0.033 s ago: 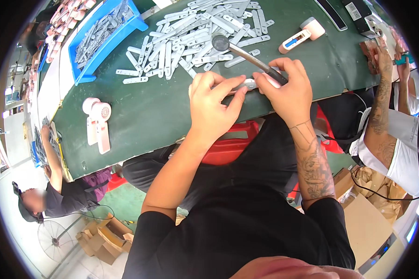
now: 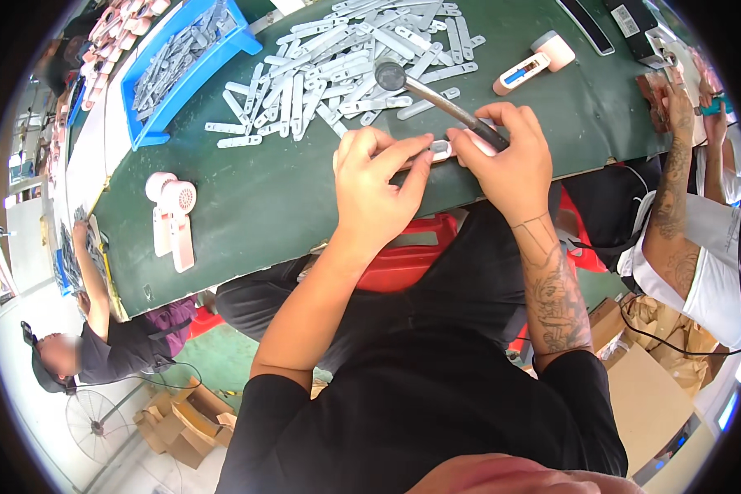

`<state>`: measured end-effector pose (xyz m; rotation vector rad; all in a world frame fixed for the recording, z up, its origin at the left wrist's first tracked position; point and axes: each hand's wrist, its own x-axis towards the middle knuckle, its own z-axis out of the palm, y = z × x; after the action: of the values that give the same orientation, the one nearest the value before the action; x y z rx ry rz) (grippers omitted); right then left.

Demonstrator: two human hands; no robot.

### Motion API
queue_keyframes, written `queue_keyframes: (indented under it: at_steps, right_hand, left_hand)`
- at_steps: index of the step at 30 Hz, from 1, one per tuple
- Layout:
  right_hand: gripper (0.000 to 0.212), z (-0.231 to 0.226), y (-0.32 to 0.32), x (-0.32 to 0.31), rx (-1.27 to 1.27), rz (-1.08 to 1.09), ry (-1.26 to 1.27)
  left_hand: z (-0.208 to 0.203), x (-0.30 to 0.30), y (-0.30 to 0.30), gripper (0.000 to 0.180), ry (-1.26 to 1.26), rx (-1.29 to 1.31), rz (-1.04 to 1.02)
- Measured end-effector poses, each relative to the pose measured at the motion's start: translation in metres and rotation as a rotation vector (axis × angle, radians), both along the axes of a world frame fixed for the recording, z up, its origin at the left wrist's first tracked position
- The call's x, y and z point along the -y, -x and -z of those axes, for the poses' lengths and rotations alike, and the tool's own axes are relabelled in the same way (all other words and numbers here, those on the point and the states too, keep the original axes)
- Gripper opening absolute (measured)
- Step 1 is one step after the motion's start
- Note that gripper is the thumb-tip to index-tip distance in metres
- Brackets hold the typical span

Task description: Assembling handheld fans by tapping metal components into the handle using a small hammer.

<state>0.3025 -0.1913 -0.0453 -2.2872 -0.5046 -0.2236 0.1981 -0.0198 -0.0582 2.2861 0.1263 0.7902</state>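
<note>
My left hand [image 2: 383,185] pinches the near end of a small pale pink housing [image 2: 441,151] with a grey, slotted inset, just above the table's front edge. My right hand [image 2: 509,160] grips a hammer [image 2: 445,103] by its black handle; its round metal head points up and to the left. The right fingers also rest on the pink housing's other end, mostly hidden under the hand. Beyond both hands spreads a loose pile of flat grey strips [image 2: 337,70] with slots in them. A pink handheld fan [image 2: 523,70] with its handle opened lies to the right of the pile.
A blue bin [image 2: 160,107] of grey strips stands far left on the green table [image 2: 263,198]. Two pink fans [image 2: 173,214] lie at the left. A black phone-like slab [image 2: 586,25] and a dark box [image 2: 634,33] sit far right. Co-workers sit on both sides.
The housing between my fingers has tilted slightly, so its grey inset shows more. Both hands otherwise stay in place, and the hammer has not moved.
</note>
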Motion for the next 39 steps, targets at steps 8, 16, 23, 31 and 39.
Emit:
queue_keyframes:
  at_steps: [8,16,23,31,39]
  right_hand:
    - [0.039,-0.002,-0.001,0.002,-0.015,0.002,-0.002]
    - [0.031,-0.024,0.003,0.033,-0.093,-0.213,-0.125]
    - [0.042,-0.056,0.044,0.101,-0.246,-0.328,0.150]
    - [0.048,-0.050,0.055,0.101,-0.121,-0.302,0.207]
    - [0.049,-0.058,0.062,0.098,-0.093,-0.211,0.216]
  left_hand:
    - [0.000,-0.003,0.000,0.019,-0.030,-0.013,0.051]
    - [0.003,-0.006,-0.005,0.015,0.333,-0.103,0.189]
    - [0.000,-0.008,-0.004,0.013,0.382,-0.095,0.192]
    - [0.001,-0.007,-0.005,0.012,0.435,-0.105,0.205]
    - [0.001,-0.008,-0.003,0.012,0.456,-0.135,0.194]
